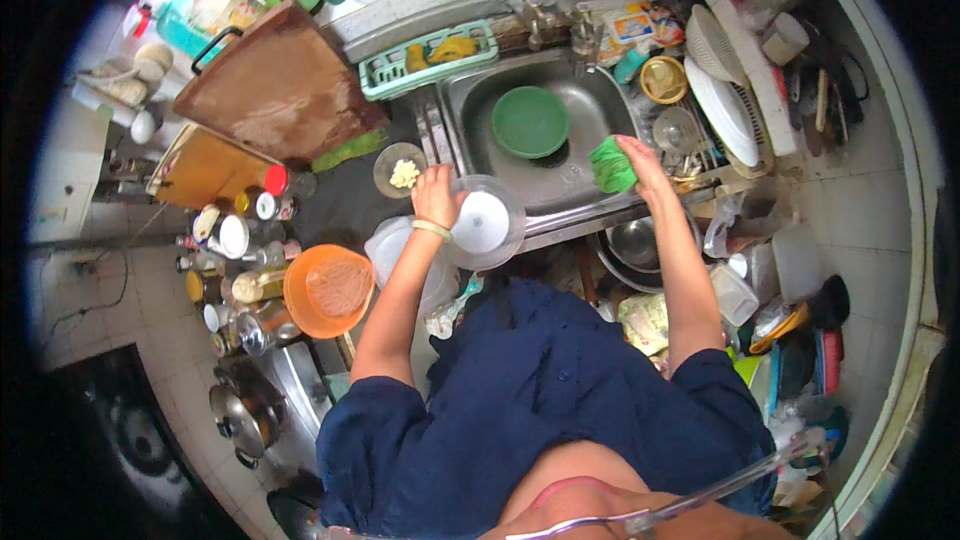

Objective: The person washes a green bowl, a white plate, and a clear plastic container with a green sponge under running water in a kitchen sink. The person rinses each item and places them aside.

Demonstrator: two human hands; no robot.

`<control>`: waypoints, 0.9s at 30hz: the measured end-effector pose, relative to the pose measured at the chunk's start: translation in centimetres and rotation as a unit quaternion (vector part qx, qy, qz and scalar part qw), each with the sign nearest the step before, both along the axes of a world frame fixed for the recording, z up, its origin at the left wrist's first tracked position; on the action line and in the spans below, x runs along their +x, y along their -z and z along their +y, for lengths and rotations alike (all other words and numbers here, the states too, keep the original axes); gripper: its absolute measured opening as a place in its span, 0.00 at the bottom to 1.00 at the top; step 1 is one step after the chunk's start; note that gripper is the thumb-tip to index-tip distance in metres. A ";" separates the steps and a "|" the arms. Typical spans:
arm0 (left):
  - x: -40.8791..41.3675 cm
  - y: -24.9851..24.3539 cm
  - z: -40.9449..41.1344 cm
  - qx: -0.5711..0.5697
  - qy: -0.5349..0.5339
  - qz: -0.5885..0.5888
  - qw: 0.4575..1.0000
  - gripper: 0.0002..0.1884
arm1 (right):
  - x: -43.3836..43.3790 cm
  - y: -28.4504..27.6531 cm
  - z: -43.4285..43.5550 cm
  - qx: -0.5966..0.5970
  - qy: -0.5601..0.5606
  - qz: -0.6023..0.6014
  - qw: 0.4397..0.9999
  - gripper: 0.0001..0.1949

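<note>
My right hand (643, 165) holds a bunch of green leaves (613, 166) over the right front part of the steel sink (592, 105). A green plastic basin (531, 122) sits in the sink's left half. My left hand (436, 196) is at the left rim of a clear round plastic container (482, 221) by the sink's front left corner; the fingers reach toward a small bowl (384, 165) with peeled garlic cloves (404, 174). Whether the left hand grips the container's rim is unclear. Another translucent container (420, 270) lies partly under my left forearm.
An orange bowl (328, 291) and many jars (277, 181) stand at the left. Two cutting boards (277, 90) lean at the back left. Behind the sink are a pale green rack (427, 64) and the faucet (536, 19). A dish rack with a white plate (721, 112) borders the right.
</note>
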State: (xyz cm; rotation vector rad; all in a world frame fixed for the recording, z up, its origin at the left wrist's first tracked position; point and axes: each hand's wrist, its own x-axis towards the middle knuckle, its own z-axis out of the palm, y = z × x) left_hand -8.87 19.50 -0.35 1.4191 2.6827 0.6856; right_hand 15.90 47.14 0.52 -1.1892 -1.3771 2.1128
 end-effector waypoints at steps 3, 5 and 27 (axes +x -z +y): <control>1.4 -0.9 2.2 -0.010 0.146 -0.018 0.989 0.27 | -0.9 -1.4 -0.5 0.010 0.005 0.027 1.000 0.13; 2.6 -0.5 2.7 -0.095 0.201 -0.008 0.975 0.35 | -0.9 -1.8 -0.3 0.004 -0.002 0.027 1.000 0.13; -4.1 15.3 19.7 -0.119 -0.241 -0.706 0.656 0.15 | 2.7 2.4 -0.9 -0.165 0.195 0.121 0.959 0.15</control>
